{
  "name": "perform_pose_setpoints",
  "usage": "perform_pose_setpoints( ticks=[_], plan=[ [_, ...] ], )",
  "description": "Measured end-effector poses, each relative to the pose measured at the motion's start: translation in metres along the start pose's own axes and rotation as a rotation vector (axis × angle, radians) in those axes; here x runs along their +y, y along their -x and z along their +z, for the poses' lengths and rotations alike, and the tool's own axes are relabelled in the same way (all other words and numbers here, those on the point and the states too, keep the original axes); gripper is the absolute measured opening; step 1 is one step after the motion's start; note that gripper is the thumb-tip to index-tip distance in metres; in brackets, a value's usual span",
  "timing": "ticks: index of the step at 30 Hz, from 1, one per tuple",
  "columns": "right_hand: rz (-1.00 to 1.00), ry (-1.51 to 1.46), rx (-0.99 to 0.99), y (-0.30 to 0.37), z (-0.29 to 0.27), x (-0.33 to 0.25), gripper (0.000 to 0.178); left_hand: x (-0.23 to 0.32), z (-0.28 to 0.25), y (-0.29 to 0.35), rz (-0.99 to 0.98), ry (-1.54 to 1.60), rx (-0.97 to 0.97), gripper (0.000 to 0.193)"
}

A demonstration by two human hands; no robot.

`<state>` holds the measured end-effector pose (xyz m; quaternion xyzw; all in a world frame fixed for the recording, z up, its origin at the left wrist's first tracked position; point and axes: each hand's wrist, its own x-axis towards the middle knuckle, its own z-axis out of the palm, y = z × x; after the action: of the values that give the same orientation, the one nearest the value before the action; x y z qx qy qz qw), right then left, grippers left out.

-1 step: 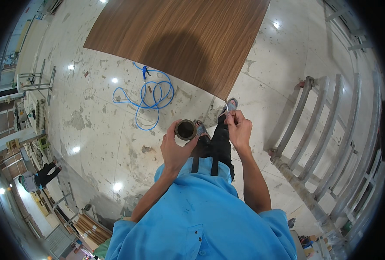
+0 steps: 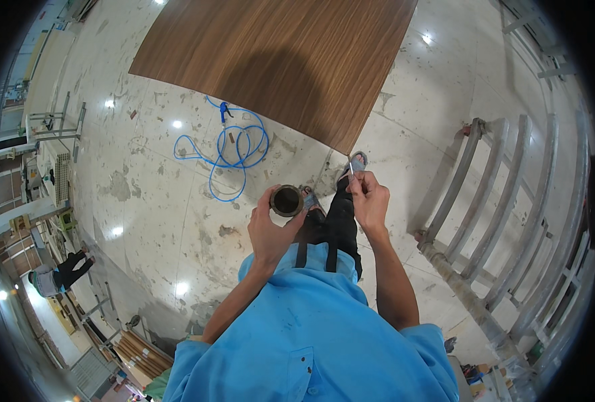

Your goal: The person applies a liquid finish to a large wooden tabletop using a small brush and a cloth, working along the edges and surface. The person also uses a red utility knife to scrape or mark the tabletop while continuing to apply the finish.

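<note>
- Nothing has visibly moved since the earlier frame: both my hands, the can and the stick sit where they were.
- Far to my left, another person [image 2: 59, 275] crouches on the floor, well apart from me.
- Closer in, a blue hose [image 2: 233, 151] lies coiled on the pale stone floor [image 2: 150, 201], just beside the edge of a large wooden board [image 2: 290, 60].
- My left hand [image 2: 270, 231] is raised in front of my chest, fingers curled round a small round can [image 2: 286, 200]. The can is upright with its dark open mouth facing up at me, and the grip is closed snug around its side.
- My right hand [image 2: 370, 201] is level with it and near but not touching. Thumb and fingertips are pinched shut on a thin pale stick [image 2: 350, 164], which points up and away from me. I cannot tell what its tip carries.
- Below the stick, my sandalled foot [image 2: 358, 161] shows on the floor.
- On the right, a grey metal frame with rails [image 2: 485, 221] lies on the floor.
- As I judge it, I am between strokes, with the can held ready and the stick clear of it. Bringing them together calls for holding the can level and guiding the stick's tip into the narrow mouth without knocking the rim.
</note>
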<state>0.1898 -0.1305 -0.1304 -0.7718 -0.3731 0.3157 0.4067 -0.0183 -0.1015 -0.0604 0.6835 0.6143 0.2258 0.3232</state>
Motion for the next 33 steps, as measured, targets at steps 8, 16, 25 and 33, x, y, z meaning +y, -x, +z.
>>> perform_pose_setpoints(
  ticks=[8,16,25,33],
  plan=[
    [-0.092,0.023,0.014,-0.026,-0.004,0.005,0.013,-0.004,0.006,-0.011,-0.051,0.08,0.002,0.068],
    [-0.119,0.041,0.033,-0.041,-0.009,0.008,0.013,-0.007,0.007,-0.011,-0.056,0.087,0.006,0.068],
    [-0.109,0.015,-0.005,-0.034,-0.01,0.01,0.013,-0.008,0.009,-0.011,-0.058,0.094,0.007,0.068],
    [-0.128,0.034,-0.037,-0.031,-0.011,0.011,0.011,-0.007,0.008,-0.012,-0.06,0.078,0.009,0.067]
  ],
)
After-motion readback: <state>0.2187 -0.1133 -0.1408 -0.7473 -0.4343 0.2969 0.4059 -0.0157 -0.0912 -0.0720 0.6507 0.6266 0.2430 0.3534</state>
